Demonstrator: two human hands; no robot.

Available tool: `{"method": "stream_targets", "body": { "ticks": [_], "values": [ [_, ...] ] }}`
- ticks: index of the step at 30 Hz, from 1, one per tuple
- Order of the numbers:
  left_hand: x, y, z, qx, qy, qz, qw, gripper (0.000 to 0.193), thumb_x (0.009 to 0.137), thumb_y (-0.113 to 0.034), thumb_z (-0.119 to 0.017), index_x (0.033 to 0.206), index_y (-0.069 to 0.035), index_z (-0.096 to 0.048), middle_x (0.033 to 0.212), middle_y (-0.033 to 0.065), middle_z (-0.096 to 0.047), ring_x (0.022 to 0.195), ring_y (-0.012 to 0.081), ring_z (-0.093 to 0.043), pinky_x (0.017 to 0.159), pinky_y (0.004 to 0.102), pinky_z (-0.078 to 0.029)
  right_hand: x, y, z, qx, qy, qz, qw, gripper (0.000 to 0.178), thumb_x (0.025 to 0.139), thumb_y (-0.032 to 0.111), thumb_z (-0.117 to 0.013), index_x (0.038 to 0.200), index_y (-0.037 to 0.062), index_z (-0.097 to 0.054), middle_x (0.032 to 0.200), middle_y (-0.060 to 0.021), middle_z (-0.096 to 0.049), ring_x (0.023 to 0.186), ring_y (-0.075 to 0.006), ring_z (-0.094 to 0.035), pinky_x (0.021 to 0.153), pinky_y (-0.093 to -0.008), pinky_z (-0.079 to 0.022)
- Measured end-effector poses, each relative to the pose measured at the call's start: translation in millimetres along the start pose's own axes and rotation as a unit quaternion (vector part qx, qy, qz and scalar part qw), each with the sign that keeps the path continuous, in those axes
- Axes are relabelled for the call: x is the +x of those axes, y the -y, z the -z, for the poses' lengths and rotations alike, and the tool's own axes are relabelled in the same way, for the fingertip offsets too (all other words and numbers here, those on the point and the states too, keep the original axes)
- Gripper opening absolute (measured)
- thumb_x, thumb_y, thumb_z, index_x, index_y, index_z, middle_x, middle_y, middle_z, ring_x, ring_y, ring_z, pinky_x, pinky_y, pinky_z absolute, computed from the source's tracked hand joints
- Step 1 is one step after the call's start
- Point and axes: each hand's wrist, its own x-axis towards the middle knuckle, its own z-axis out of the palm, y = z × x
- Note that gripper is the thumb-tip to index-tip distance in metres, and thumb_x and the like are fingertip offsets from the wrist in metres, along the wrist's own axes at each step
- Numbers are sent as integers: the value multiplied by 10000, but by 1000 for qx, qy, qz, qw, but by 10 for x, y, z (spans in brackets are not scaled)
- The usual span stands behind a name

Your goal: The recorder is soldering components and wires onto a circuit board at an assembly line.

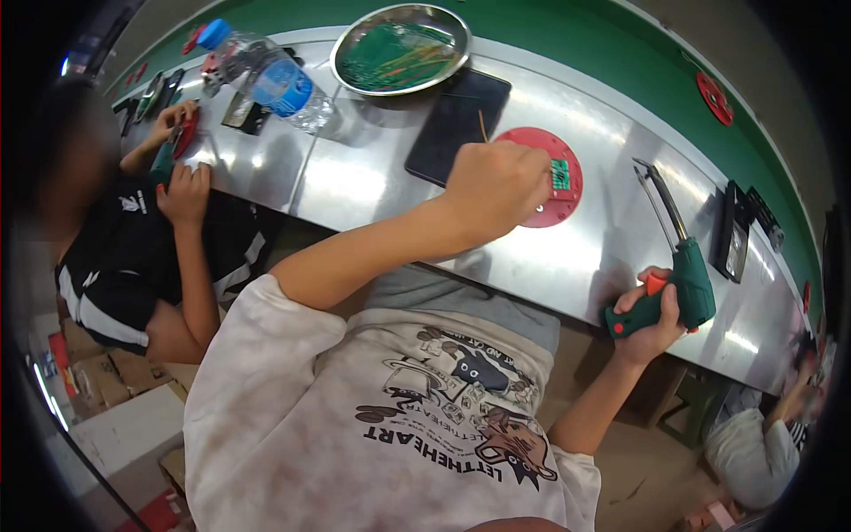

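the left hand [501, 182] is bent over the red disc [567, 211], fingers drawn in beside the small green board [561, 175] that lies on it. its fingertips are hidden, so i cannot tell whether they are pinched on anything; a thin orange-brown strand [483, 126] sticks up past the knuckles. the right hand [663, 330] is wrapped round the handle of the green soldering gun [693, 279], with a finger at the orange trigger [656, 283]. the gun's tip [640, 163] points up and away from the body, over the desk [372, 177], to the right of the disc and apart from it.

the worst risk, i think, is a burn: if the tip is hot and swings in too far left, it could meet the left fingers, which sit close to the board. slipping comes next. no clamp shows on the disc, and the desk looks smooth, so a push from the tip might turn disc and board together. the gun is held one-handed and well behind its tip, so a small wrist wobble would grow at the far end and could smear solder across neighbouring spots. a stray drip might also mark the black phone [461, 124], which lies near the disc.
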Motion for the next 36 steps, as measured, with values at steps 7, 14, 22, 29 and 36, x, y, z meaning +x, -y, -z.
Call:
{"method": "stream_targets", "body": {
  "ticks": [7, 14, 22, 29, 36],
  "values": [
    [226, 22, 268, 4, 167, 88, 982, 144, 836, -177, -663, 902, -56, -701, 734, 133, -693, 667, 312, -683, 620, 417, -538, 33, -10, -75, -14, -24, 8, 1000, 277, 975, 209, -534, 1012, -62, -574, 879, -169, -611, 446, -161, -541, 401, -284, -436],
    [761, 1224, 668, 187, 42, 187, 963, 176, 834, -165, -655, 944, -67, -751, 880, 157, -732, 833, 336, -710, 786, 426, -554, 40, -11, -71, -12, -50, -6, 999, 276, 976, 211, -535, 1016, -59, -573, 872, -160, -615, 459, -156, -541, 407, -290, -428],
    [707, 1627, 479, 185, 124, 187, 957, 133, 796, -143, -669, 854, -38, -728, 835, 181, -711, 783, 348, -694, 760, 422, -544, 50, -15, -60, 3, -57, -17, 998, 282, 979, 225, -535, 1022, -52, -572, 875, -154, -613, 459, -149, -523, 412, -287, -426],
    [720, 1707, 483, 159, 145, 179, 960, 167, 835, -160, -612, 834, -20, -703, 815, 193, -693, 792, 383, -673, 759, 447, -530, 46, -6, -73, 3, -51, -12, 999, 290, 979, 237, -533, 1015, -49, -573, 890, -153, -611, 464, -148, -523, 410, -285, -427],
    [686, 1705, 516, 154, 157, 161, 962, 251, 917, -210, -574, 925, 13, -688, 977, 220, -702, 925, 413, -673, 832, 486, -532, 55, -23, -80, 6, -49, -11, 999, 300, 979, 246, -535, 1026, -48, -570, 892, -152, -612, 467, -146, -525, 410, -282, -423]
  ]
}}
